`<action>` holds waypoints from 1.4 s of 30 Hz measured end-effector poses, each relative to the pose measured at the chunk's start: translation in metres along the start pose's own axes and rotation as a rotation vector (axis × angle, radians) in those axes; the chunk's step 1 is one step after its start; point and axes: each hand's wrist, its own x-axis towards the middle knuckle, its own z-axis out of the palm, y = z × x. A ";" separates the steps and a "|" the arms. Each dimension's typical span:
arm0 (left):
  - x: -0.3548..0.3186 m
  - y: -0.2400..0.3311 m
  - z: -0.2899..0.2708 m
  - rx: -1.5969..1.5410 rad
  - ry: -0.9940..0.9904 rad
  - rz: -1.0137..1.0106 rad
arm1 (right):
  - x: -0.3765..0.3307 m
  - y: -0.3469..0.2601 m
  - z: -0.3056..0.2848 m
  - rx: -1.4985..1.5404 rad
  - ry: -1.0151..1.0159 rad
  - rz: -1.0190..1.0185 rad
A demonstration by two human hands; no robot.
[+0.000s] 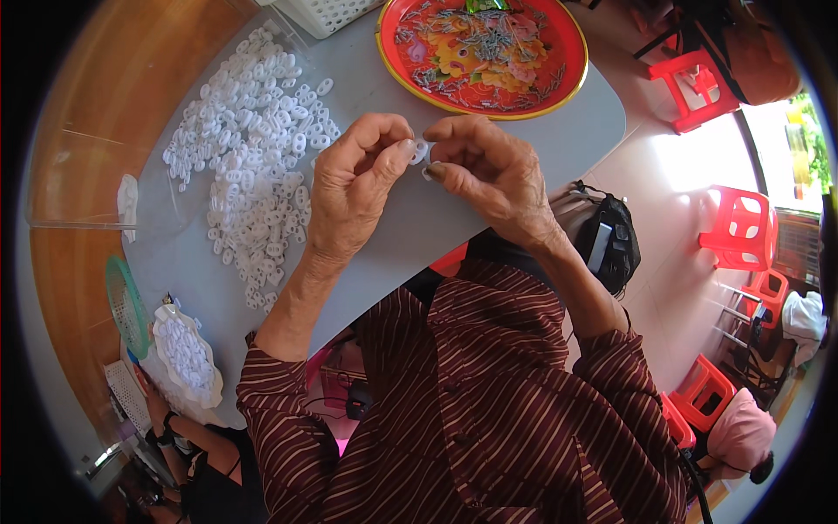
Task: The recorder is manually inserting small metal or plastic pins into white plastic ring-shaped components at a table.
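Note:
Above the grey table (384, 262), my left hand (356, 183) pinches a small white oval plastic piece (419, 151) with holes between thumb and forefinger. My right hand (497, 175) faces it from the other side, its fingers curled and the thumb close to the piece. Whatever those right fingertips hold is too small to make out. Left of my hands lies a large heap of similar white pieces (249, 166). Beyond them, a round red flowered tray (397, 65) with a yellow rim carries many small grey metal pins (497, 44).
A white perforated basket (327, 13) stands at the far edge. At the lower left are a dish of white pieces (185, 354), a green-rimmed sieve (127, 306) and another person's arm (205, 437). Red stools (742, 229) and a black bag (611, 240) are on the right.

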 end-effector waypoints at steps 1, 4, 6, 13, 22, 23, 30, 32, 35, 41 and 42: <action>0.000 0.001 0.000 0.001 0.002 -0.001 | 0.000 -0.001 0.000 -0.050 -0.003 -0.005; 0.000 0.001 -0.001 0.010 -0.011 -0.017 | 0.001 0.003 0.002 0.018 0.009 -0.020; 0.000 0.001 0.000 0.023 -0.030 -0.012 | 0.000 0.004 0.002 0.009 0.017 -0.021; 0.003 0.013 -0.003 0.131 -0.114 -0.017 | 0.000 0.007 0.002 0.023 0.034 -0.047; -0.004 0.011 0.001 0.267 -0.187 0.034 | 0.000 0.009 0.002 0.007 0.058 -0.048; -0.005 0.010 0.003 0.268 -0.185 0.032 | 0.000 0.010 0.002 0.008 0.056 -0.047; -0.006 0.007 0.005 0.289 -0.123 0.051 | -0.001 0.006 0.003 0.016 0.038 -0.034; -0.006 0.006 0.006 0.299 -0.124 0.054 | -0.002 0.006 0.002 0.027 0.054 -0.040; -0.007 0.005 0.009 0.300 -0.096 0.085 | -0.002 0.004 0.002 0.004 0.041 -0.031; -0.006 0.004 0.008 0.304 -0.117 0.088 | -0.002 0.005 0.002 -0.028 0.048 -0.061; -0.006 0.004 0.008 0.299 -0.105 0.071 | -0.002 0.005 0.002 -0.025 0.055 -0.054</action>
